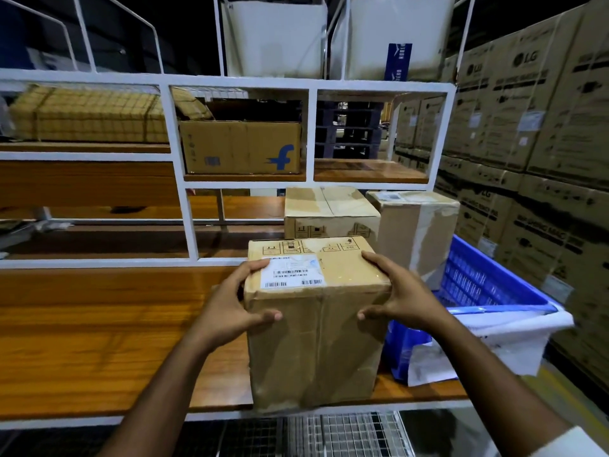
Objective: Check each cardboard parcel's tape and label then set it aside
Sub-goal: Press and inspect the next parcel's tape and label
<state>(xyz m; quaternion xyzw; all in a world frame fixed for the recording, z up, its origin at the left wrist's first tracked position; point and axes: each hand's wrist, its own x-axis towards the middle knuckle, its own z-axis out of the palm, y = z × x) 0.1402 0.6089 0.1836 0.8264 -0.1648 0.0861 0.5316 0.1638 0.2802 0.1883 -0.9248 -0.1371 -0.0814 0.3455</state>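
Held parcel: a cardboard parcel (316,324) stands upright between the two hands, its base at the front edge of the wooden table (99,341)
Label: a white shipping label (291,272) with barcodes lies on the parcel's top face, just beside the left fingertips
Tape: clear tape (321,324) runs down the middle of the near face and across the top
Left hand: the left hand (230,305) grips the parcel's upper left corner, fingers over the top edge, thumb pressed on the near face
Right hand: the right hand (400,293) grips the upper right corner the same way, thumb on the near face
Beyond the hands: two more taped parcels, one low (329,212) and one taller (417,232), stand side by side behind the held one
Right of the right hand: a blue plastic crate (487,285) with a white bag (514,338) draped over its rim
Farther right: stacked cartons (543,127) fill the wall
Above the hands: a white shelf frame (237,82) holds a box with a blue logo (242,148)
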